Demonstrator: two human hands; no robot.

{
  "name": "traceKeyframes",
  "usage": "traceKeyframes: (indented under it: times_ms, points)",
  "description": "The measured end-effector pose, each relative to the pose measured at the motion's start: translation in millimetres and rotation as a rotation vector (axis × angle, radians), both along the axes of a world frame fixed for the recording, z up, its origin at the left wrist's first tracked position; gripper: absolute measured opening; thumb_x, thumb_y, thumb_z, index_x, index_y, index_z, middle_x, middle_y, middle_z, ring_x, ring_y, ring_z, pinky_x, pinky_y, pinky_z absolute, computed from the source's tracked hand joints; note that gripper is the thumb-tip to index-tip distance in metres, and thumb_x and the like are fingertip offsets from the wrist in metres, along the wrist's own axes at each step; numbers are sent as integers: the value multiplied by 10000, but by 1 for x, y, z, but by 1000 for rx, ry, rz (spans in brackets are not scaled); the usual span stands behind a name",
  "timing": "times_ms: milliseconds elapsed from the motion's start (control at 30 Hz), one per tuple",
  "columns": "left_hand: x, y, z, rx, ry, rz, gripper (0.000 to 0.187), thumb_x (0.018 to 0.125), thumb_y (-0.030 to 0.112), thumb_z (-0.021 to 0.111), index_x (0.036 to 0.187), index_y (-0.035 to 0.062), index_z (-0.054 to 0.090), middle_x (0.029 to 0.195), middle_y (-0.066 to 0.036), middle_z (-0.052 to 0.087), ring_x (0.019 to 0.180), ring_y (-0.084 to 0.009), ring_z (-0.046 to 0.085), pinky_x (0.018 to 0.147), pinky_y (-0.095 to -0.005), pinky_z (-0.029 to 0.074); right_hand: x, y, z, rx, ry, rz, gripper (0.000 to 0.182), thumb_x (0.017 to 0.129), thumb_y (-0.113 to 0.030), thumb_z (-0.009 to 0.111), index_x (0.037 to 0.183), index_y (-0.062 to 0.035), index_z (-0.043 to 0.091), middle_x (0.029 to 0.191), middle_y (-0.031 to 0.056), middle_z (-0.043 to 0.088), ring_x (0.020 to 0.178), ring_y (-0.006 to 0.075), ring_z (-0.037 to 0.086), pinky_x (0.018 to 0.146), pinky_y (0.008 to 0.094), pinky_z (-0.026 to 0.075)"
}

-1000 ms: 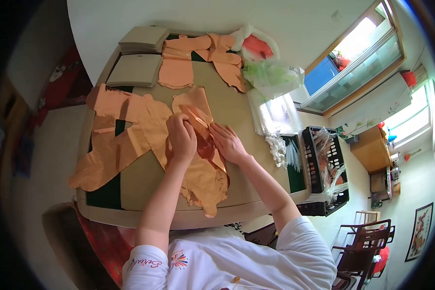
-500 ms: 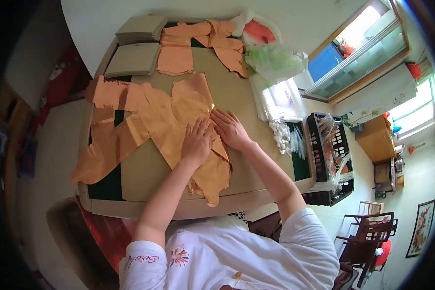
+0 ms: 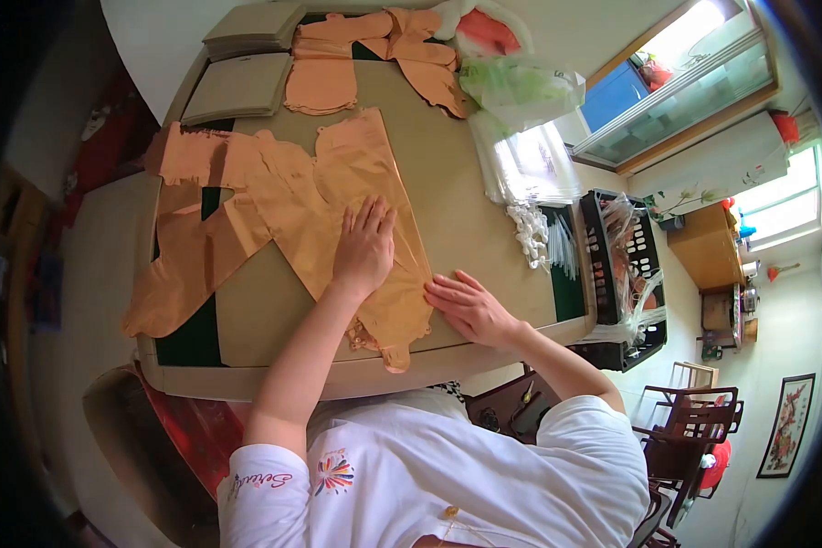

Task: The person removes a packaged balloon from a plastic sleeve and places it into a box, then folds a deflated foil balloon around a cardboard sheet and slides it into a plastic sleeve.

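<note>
Flat rose-gold foil balloons point(image 3: 288, 196) lie spread over the table's left half, overlapping one another, their seams and tabs showing. My left hand point(image 3: 365, 251) rests palm down on the right-hand foil piece, fingers stretched out and pointing away from me. Nearer the table's front edge, my right hand point(image 3: 470, 309) lies flat with extended fingers, its fingertips touching the long right edge of that same foil. Neither hand grips anything. Small crumpled foil bits show at the near end of the piece, beside a rounded tab.
Stacks of grey-beige cards point(image 3: 237, 87) stand at the far left. More folded foil balloons point(image 3: 324, 73) lie beside them. Along the right are clear plastic bags point(image 3: 530, 160), a white bundle point(image 3: 528, 233), thin pale sticks point(image 3: 563, 245) and a black crate point(image 3: 644, 265) holding plastic-wrapped items.
My right hand has slid toward me along the foil's right edge, away from my left hand. That edge, creased and lifted before, now lies straighter. The head view has shifted slightly.
</note>
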State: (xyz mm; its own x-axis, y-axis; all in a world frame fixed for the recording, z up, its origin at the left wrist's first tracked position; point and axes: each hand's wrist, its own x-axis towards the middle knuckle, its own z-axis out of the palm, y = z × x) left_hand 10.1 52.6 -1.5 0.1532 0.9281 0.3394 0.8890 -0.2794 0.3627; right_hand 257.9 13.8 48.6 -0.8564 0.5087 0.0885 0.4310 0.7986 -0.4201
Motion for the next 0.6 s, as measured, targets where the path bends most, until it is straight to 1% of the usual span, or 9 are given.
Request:
traceKeyframes:
  times_ms: [100,200,300,400,500,600]
  points:
    - [0,1,-2,7,13,1,420,924,181,491,1320,39,504,1441,-139,430,1384,-275,334,1152,-485,221,11,-15,8,-10,-19,22,396,883,-77,546,1279,-63,574,1384,100,514,1321,245,447,1099,477,322]
    - [0,0,0,-12,11,-1,423,925,176,488,1325,39,501,1447,-137,423,1386,-272,333,1152,-485,221,20,-8,2,-94,83,57,383,862,-59,547,1242,-58,600,1365,110,530,1302,249,470,1083,471,344]
    - [0,1,-1,-4,1,-6,424,923,170,488,1326,37,499,1448,-139,421,1387,-270,332,1151,-489,221,5,12,-9,-133,182,-194,358,864,-54,554,1217,-61,613,1350,115,539,1297,259,474,1072,474,351]
    - [0,0,1,-9,5,-1,421,928,179,486,1322,34,501,1448,-142,421,1389,-271,329,1149,-488,223,-26,33,-5,112,160,-212,348,880,-79,573,1226,-73,605,1337,119,546,1296,269,471,1066,483,350]
    - [0,0,1,28,-50,-7,410,935,200,490,1314,46,511,1441,-140,426,1384,-276,334,1139,-506,232,-37,44,-13,163,91,-144,341,905,-126,580,1243,-86,594,1356,119,528,1302,284,461,1074,493,338]
    - [0,-3,7,31,-48,0,400,942,226,495,1308,65,522,1432,-131,434,1375,-282,341,1127,-529,240,-38,45,-19,195,69,-138,361,923,-166,572,1277,-97,572,1392,106,496,1326,288,429,1092,495,316]
